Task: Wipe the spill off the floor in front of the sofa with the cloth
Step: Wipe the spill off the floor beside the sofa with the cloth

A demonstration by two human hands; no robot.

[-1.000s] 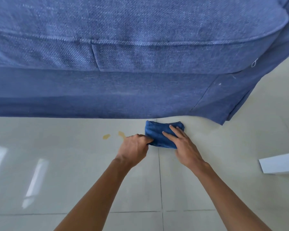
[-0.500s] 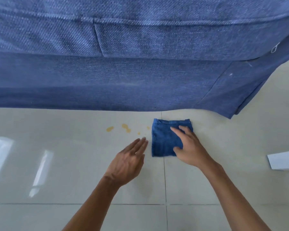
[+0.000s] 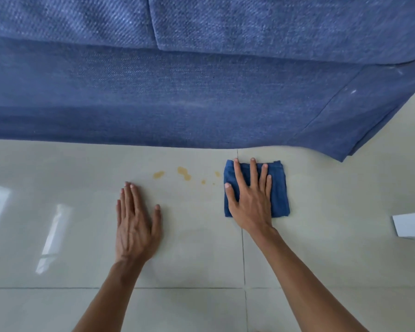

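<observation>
The folded dark-blue fabric cloth (image 3: 277, 188) lies on the pale tiled floor (image 3: 321, 236), right of the yellow-brown droplet spill (image 3: 184, 173). The right hand (image 3: 250, 200) presses it flat, fingers spread; the left hand (image 3: 135, 224) rests open. Soft, light: hold by palm pressure.

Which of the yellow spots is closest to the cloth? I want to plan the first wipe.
The small spot just off the left edge of the cloth, under the right hand. The bigger spots lie further left, in front of the sofa.
</observation>
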